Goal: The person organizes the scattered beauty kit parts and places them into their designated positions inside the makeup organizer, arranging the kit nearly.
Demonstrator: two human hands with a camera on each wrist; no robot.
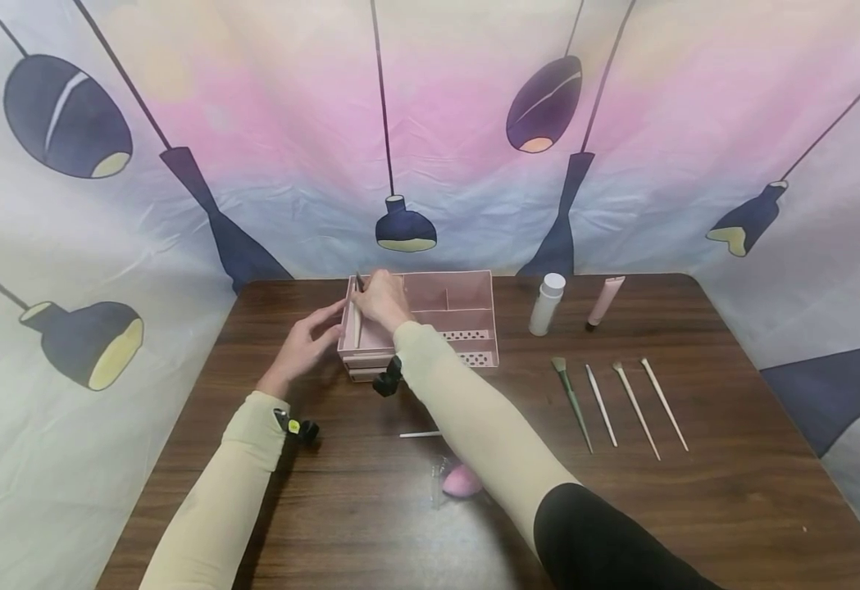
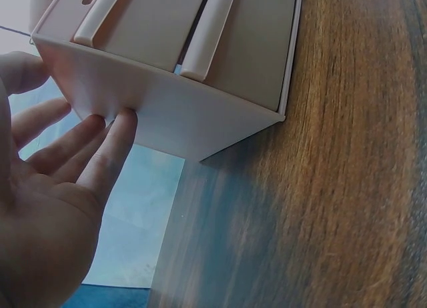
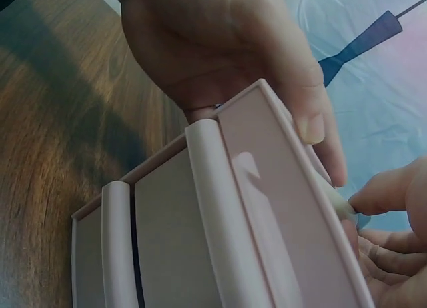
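Note:
A pink organizer box with open compartments on top and drawers in front stands at the back of the table. My right hand is over its left compartment and pinches a slim makeup brush, pale-handled with a dark tip. In the right wrist view, the thumb and fingers of the right hand meet on a pale end behind the box's front panel. My left hand rests its fairly straight fingers against the box's left side wall, thumb near the upper edge.
Right of the box stand a white bottle and a pink tube. Several brushes, one a green brush, lie side by side on the brown table. A pink sponge and a white stick lie near my right forearm.

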